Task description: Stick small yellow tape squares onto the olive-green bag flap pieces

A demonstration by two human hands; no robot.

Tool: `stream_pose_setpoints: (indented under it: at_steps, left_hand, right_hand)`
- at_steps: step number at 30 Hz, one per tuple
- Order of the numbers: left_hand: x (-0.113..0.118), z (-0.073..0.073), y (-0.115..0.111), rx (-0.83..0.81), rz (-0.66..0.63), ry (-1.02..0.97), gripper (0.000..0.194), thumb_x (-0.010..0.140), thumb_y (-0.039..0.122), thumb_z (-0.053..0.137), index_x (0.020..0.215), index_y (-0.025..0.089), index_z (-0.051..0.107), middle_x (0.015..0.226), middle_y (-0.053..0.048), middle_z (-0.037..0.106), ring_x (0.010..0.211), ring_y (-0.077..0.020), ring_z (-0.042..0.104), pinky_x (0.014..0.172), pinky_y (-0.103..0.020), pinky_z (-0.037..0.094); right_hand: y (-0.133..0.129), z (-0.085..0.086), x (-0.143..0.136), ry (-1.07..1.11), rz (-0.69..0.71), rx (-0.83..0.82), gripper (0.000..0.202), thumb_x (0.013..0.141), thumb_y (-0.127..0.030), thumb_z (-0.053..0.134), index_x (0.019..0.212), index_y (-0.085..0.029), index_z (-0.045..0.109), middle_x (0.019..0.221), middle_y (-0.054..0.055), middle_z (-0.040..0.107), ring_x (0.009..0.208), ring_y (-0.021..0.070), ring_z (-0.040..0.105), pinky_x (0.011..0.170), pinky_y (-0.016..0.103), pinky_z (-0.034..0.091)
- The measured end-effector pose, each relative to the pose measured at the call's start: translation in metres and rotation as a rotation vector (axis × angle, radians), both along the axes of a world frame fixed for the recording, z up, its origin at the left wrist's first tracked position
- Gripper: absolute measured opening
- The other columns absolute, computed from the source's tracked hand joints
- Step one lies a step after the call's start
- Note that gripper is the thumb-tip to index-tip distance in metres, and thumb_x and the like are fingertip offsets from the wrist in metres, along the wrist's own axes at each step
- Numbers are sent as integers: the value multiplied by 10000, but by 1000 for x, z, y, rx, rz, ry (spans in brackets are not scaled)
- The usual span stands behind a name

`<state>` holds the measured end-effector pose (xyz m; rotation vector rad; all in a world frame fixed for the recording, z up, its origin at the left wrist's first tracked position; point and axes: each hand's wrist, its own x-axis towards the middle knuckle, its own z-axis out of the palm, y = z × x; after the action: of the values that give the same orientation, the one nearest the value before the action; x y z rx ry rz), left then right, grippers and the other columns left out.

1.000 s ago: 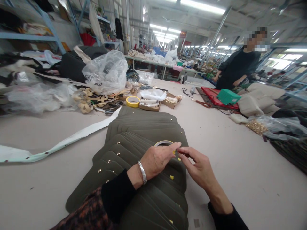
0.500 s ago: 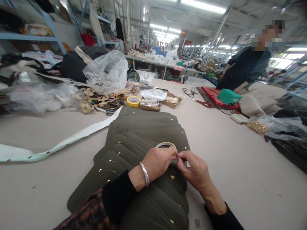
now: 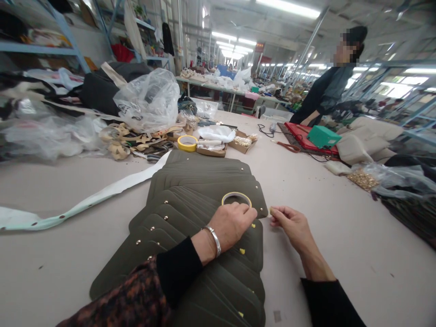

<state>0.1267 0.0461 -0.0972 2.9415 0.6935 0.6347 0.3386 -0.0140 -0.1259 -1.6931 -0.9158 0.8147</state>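
My left hand (image 3: 231,226), with a silver bracelet at the wrist, is closed on a roll of yellow tape (image 3: 237,195) over the fanned stack of dark olive panels (image 3: 200,213). Small gold studs dot the panels' edges, and small yellow tape bits (image 3: 242,251) lie on their right side. Off the stack's right edge is my right hand (image 3: 289,223), thumb and fingertips pinched on a small yellow piece of tape (image 3: 271,210).
Behind the stack are another yellow tape roll (image 3: 187,143), a box of gold parts (image 3: 243,141) and plastic bags (image 3: 148,100). A white-green strip (image 3: 102,196) runs left. A person (image 3: 327,86) stands beyond a green box (image 3: 323,136) at right.
My right hand has moved right, away from my left hand, with the small tape piece. Another yellow bit now shows near my left fingers. The person at the back right has shifted left and turned.
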Motion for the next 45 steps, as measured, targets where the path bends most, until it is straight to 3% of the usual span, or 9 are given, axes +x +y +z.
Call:
stream_pose_setpoints:
  at_steps: [6,12,16,20,22,27,32,37,45]
  left_hand:
    - [3,-13,8,-21,8,238,78,929,168,458,899,176,529,864,-48,616,830,-217,544,638,-309,483]
    - [4,-11,8,-51,7,249,81,933,160,449,909,176,525,882,-47,611,851,-217,525,665,-315,489]
    - [4,-10,8,-75,20,261,96,940,158,432,921,176,525,896,-52,608,866,-218,516,660,-307,486]
    - [4,-10,8,-85,30,267,120,953,166,408,932,173,525,919,-58,600,888,-216,507,674,-305,486]
    - [3,-11,9,-84,29,262,125,958,173,400,942,170,524,931,-63,591,898,-215,501,683,-307,487]
    - [4,-15,10,-69,44,226,143,954,146,384,962,165,525,943,-75,569,903,-215,486,711,-319,483]
    - [7,-15,14,-57,36,195,112,925,131,423,936,166,528,898,-68,568,869,-222,491,710,-330,483]
    - [2,-4,14,-69,-8,185,98,922,151,432,914,179,525,883,-55,579,839,-213,501,690,-314,480]
    - [-14,2,15,-207,-94,-82,158,976,231,384,968,187,536,872,-12,610,812,-136,575,756,-248,481]
  right_hand:
    - [10,-8,9,-343,165,-71,344,781,-491,587,761,-157,664,547,-2,610,460,116,525,475,240,423]
    - [21,-4,-5,-774,180,-84,237,790,-350,498,727,-208,677,716,27,711,656,172,634,643,279,448]
    - [30,-4,-3,-823,167,-123,161,760,-311,542,707,-213,659,695,35,712,664,197,649,656,296,446]
    - [27,-3,5,-835,109,-133,261,751,-339,608,958,-184,644,638,26,694,643,213,656,642,309,462]
    - [20,-3,8,-828,116,-46,242,798,-365,571,957,-195,639,695,25,705,655,195,657,650,301,477]
    - [8,-5,6,-952,371,174,221,882,-281,458,866,-200,662,862,66,698,779,185,648,755,307,493]
    - [25,-3,0,-944,368,-70,216,836,-226,481,851,-194,694,886,86,721,826,214,655,797,323,471]
    - [39,5,2,-877,330,-203,187,767,-239,539,698,-203,709,753,66,734,699,205,658,657,292,455]
    - [4,24,-5,-670,582,-283,239,781,-269,534,601,-191,671,550,-8,643,515,136,552,489,239,379]
